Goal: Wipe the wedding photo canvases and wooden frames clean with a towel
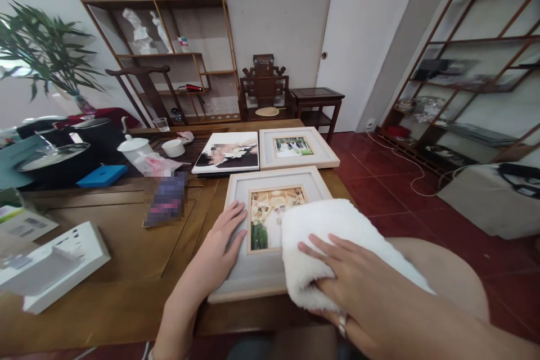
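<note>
A picture frame (240, 284) with a pale wood border and a small photo (264, 225) at its centre lies flat near the table's front edge. My left hand (221, 244) rests on its left side, fingers stretched out and holding nothing. Under my right hand (341, 270) is a folded white towel (324, 219), gripped between thumb and fingers. The towel covers the right part of the frame and hangs past its edge. Behind lie a second picture frame (327, 158) and a photo panel (244, 166), side by side and touching or nearly so.
To the left on the wooden table (135, 259) are a white box (80, 270), a blue box (102, 175), a black pot (59, 160), a white teapot (134, 149) and a small white bowl (173, 148). A beige stool (447, 270) stands at the right.
</note>
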The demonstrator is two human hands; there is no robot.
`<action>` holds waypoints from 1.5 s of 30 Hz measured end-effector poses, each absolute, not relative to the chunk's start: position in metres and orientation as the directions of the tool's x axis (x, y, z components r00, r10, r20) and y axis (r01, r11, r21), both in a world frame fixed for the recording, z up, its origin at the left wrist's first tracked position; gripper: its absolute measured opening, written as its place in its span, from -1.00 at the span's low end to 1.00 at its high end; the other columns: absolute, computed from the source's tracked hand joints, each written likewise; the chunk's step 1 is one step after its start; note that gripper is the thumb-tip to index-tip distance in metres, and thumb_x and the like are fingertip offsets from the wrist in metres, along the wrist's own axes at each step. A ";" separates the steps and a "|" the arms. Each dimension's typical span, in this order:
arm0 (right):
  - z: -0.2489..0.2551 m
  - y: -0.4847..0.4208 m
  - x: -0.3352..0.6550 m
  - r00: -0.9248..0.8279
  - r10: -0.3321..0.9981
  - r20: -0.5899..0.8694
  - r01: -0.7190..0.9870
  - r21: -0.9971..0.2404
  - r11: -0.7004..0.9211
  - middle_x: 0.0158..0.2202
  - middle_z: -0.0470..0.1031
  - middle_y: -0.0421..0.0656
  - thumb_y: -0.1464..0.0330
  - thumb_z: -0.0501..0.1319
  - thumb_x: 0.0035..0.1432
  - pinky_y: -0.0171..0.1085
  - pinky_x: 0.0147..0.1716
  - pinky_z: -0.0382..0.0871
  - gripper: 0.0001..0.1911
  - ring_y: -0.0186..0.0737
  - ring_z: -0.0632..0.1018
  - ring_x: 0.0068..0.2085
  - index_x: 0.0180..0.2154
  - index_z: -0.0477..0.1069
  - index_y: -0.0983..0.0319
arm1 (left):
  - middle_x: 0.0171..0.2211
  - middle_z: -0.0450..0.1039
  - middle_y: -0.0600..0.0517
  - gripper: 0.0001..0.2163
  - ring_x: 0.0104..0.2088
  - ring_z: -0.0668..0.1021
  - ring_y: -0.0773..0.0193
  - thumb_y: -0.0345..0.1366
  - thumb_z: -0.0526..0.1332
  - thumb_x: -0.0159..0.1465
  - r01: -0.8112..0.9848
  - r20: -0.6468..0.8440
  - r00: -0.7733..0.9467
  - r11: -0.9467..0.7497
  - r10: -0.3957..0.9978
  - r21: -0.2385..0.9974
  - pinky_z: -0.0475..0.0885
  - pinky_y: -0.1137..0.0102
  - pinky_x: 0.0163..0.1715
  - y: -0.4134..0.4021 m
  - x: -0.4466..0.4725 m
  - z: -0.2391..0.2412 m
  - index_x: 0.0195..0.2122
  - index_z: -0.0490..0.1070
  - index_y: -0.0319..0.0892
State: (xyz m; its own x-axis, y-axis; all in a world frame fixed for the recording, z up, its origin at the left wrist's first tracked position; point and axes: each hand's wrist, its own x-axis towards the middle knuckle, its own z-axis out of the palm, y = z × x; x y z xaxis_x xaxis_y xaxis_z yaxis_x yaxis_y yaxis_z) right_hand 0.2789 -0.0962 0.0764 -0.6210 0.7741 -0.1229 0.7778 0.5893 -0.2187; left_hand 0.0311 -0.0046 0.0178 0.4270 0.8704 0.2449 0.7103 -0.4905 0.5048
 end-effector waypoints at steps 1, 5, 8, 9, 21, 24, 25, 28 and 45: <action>0.074 -0.096 0.278 -0.608 0.785 -0.118 0.787 -0.218 0.577 0.23 0.20 0.07 0.39 0.17 0.09 0.11 0.19 0.04 -0.72 0.11 0.17 0.25 -0.14 0.51 0.23 | 0.22 0.23 -0.14 -0.61 0.27 0.18 0.12 -0.23 -0.01 0.33 0.713 0.242 0.429 -0.491 0.870 0.501 0.12 0.13 0.23 -0.004 0.031 0.018 0.11 0.32 -0.27; 0.060 -0.067 0.281 -0.561 0.828 0.016 0.816 -0.160 0.556 0.26 0.13 0.05 0.39 0.14 0.12 0.04 0.24 -0.07 -0.67 0.05 0.06 0.29 -0.06 0.48 0.27 | 0.23 0.22 -0.11 -0.62 0.27 0.18 0.13 -0.23 -0.01 0.33 0.713 0.236 0.441 -0.498 0.866 0.493 0.11 0.12 0.23 -0.004 0.030 0.019 0.13 0.31 -0.22; 0.055 -0.027 0.292 -0.517 0.846 0.129 0.845 -0.081 0.528 0.26 0.16 0.03 0.38 0.07 0.21 0.03 0.24 -0.07 -0.66 0.02 0.09 0.29 -0.03 0.46 0.27 | 0.23 0.22 -0.10 -0.62 0.27 0.18 0.13 -0.23 -0.01 0.34 0.712 0.243 0.433 -0.495 0.868 0.498 0.11 0.12 0.23 -0.005 0.030 0.020 0.12 0.32 -0.22; 0.054 -0.012 0.295 -0.506 0.847 0.162 0.854 -0.048 0.519 0.26 0.15 0.04 0.38 0.06 0.22 0.04 0.23 -0.07 -0.65 0.03 0.08 0.29 -0.01 0.45 0.28 | 0.23 0.22 -0.10 -0.62 0.27 0.18 0.14 -0.23 -0.02 0.34 0.712 0.245 0.430 -0.493 0.869 0.500 0.11 0.13 0.23 -0.006 0.030 0.021 0.13 0.31 -0.22; 0.058 -0.003 0.289 -0.579 0.811 0.084 0.809 -0.070 0.584 0.25 0.17 0.01 0.36 0.07 0.22 0.09 0.22 -0.07 -0.68 0.06 0.07 0.29 -0.08 0.50 0.25 | 0.23 0.21 -0.14 -0.59 0.28 0.17 0.14 -0.23 -0.02 0.34 0.715 0.236 0.427 -0.486 0.873 0.504 0.10 0.16 0.24 -0.004 0.029 0.018 0.13 0.31 -0.31; 0.073 -0.050 0.288 -0.611 0.792 -0.010 0.782 -0.166 0.601 0.23 0.20 0.05 0.34 0.07 0.22 0.04 0.22 -0.04 -0.70 0.02 0.11 0.28 -0.14 0.52 0.28 | 0.23 0.21 -0.15 -0.59 0.28 0.17 0.14 -0.23 -0.03 0.34 0.717 0.238 0.429 -0.488 0.872 0.497 0.10 0.16 0.24 -0.004 0.030 0.017 0.13 0.30 -0.33; 0.077 -0.065 0.287 -0.637 0.769 -0.054 0.760 -0.210 0.615 0.22 0.21 0.04 0.35 0.09 0.20 0.04 0.22 -0.03 -0.72 0.01 0.14 0.27 -0.15 0.53 0.25 | 0.23 0.22 -0.15 -0.58 0.28 0.17 0.14 -0.23 -0.03 0.34 0.718 0.239 0.430 -0.490 0.871 0.494 0.10 0.16 0.24 -0.004 0.030 0.016 0.13 0.30 -0.33; 0.082 -0.095 0.277 -0.673 0.725 -0.148 0.728 -0.302 0.615 0.23 0.18 0.05 0.29 0.14 0.17 0.09 0.21 -0.02 -0.72 0.11 0.14 0.26 -0.15 0.54 0.23 | 0.23 0.22 -0.16 -0.58 0.28 0.17 0.14 -0.23 -0.03 0.34 0.724 0.237 0.432 -0.491 0.870 0.485 0.11 0.15 0.24 -0.003 0.031 0.017 0.14 0.30 -0.34; 0.050 0.043 0.291 -0.483 0.857 0.180 0.874 0.030 0.486 0.30 0.03 0.02 0.43 0.06 0.17 0.13 0.22 -0.18 -0.61 0.17 -0.11 0.31 0.03 0.42 0.32 | 0.26 0.16 -0.14 -0.57 0.29 0.14 0.14 -0.22 -0.04 0.34 0.720 0.199 0.450 -0.485 0.871 0.496 0.07 0.19 0.25 -0.004 0.028 0.021 0.17 0.26 -0.34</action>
